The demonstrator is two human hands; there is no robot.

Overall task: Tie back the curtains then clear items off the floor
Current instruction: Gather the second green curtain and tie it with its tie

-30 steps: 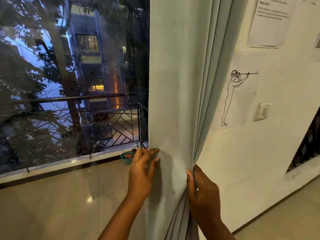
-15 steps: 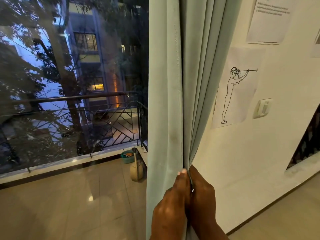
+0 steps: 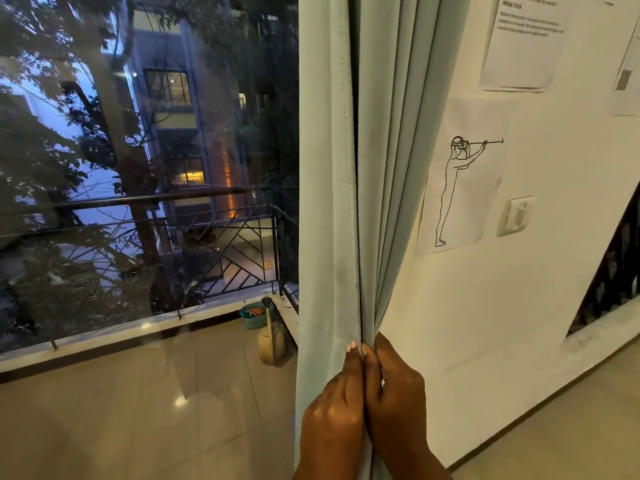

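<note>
The left hand (image 3: 334, 410) and the right hand (image 3: 394, 400) sit knuckle to knuckle at about 6 o'clock in the head view, and each pinches the pale grey-green fabric curtain (image 3: 329, 202) between thumb and fingers. The grip looks meant to gather the loose folds into one narrow bundle, so that a tie could go round it; no tie-back shows here. The curtain hangs straight up from the hands toward 12 o'clock, its hemmed edge running just above the left thumb and its pleats above the right. At 9 o'clock lies the large glass balcony window (image 3: 138, 202); at 3 o'clock, the white wall (image 3: 519, 323). The floor items named in the task cannot be seen indoors.
</note>
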